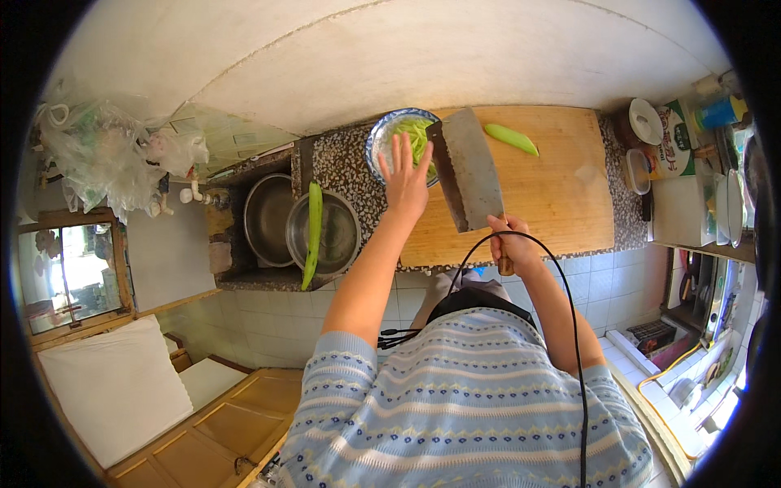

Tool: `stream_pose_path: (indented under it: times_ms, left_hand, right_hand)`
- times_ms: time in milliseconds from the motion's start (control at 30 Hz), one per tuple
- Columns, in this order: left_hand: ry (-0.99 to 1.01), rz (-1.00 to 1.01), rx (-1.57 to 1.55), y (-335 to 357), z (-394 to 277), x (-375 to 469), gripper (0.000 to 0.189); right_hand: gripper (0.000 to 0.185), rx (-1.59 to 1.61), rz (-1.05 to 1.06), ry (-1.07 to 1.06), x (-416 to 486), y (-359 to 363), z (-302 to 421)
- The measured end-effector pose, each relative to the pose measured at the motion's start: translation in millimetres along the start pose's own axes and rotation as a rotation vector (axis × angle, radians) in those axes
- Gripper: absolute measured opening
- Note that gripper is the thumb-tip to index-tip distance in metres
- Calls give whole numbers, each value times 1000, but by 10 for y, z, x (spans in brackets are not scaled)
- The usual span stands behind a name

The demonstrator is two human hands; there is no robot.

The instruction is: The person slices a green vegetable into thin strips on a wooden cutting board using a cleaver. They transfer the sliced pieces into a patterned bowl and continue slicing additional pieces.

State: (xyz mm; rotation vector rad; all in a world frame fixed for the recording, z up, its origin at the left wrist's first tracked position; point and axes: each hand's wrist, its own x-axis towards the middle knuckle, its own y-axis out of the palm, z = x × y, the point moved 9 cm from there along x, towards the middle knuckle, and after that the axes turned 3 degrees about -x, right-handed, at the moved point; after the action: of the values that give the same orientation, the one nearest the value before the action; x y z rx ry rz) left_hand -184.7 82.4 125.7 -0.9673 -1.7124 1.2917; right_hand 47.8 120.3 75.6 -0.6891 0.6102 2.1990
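My right hand (514, 245) grips the wooden handle of a cleaver (473, 174), whose broad steel blade is raised over the left part of a wooden cutting board (561, 207). At the near left edge of a blue-rimmed bowl (379, 137), my left hand (407, 183) is spread with its fingers apart and nothing held. Green vegetable strips (415, 135) lie in the bowl, partly hidden by the fingers and the blade. A peeled green vegetable piece (511, 139) rests on the board, right of the blade.
Left of the board, a long green vegetable (313, 235) lies across a metal bowl (341, 235). Another metal basin (263, 219) sits in the stone sink (232, 271). A lidded pot (645, 122) and a plastic container (637, 171) stand at the right. A black cable crosses before my right hand.
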Motion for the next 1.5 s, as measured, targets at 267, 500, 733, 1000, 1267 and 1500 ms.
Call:
stream_pose_path:
  times_ms: [267, 500, 733, 1000, 1267, 1500]
  left_hand:
    - [89, -67, -56, -152, -18, 324, 70]
    - [-34, 163, 57, -34, 494, 264, 70]
    - [212, -12, 31, -49, -31, 366, 74]
    - [-16, -94, -189, -82, 637, 233, 34]
    - [-428, -440, -198, -694, 1936, -1223, 31]
    - [-826, 135, -174, 56, 2598, -1876, 57]
  right_hand:
    - [32, -182, -4, -27, -20, 43, 92]
    - [25, -148, -82, -31, -126, -36, 108]
    - [19, -188, -54, -7, -126, 130, 164]
    - [19, -231, -86, -71, -157, 8, 140]
    - [23, -476, -347, -185, -428, -515, 269]
    - [24, -568, -391, -155, -544, -983, 205]
